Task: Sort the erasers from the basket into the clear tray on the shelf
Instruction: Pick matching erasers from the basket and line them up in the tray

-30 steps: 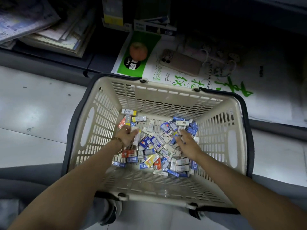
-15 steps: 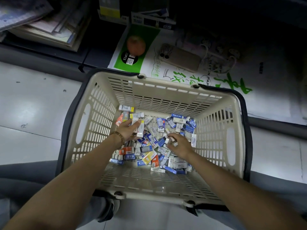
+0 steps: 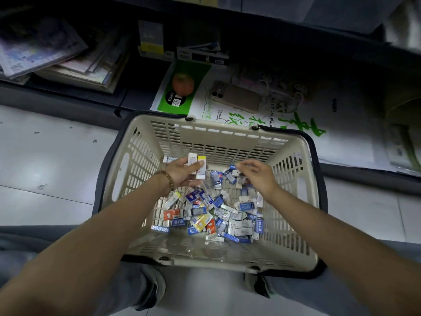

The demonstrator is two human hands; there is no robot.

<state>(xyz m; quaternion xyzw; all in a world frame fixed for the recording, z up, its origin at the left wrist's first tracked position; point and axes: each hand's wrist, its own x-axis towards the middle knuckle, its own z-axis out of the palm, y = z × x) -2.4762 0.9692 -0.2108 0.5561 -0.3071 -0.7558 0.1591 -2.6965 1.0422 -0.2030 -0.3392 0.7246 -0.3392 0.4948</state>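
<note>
I read "20PCS" in a black circle on the green panel (image 3: 182, 71) of the white paper pack (image 3: 353, 124). On its white face: "IN PAP", cut off. Erasers (image 3: 205, 213): print too small to read.

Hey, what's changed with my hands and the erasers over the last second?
Both hands rose off the eraser pile. The left hand now holds several erasers up near the far wall of the basket; the right hand went from lying on the pile to pinching one small eraser. Basket and pile stayed put.

Beige slotted basket (image 3: 296, 179) holds blue, white, yellow, orange erasers (image 3: 205, 213).
</note>
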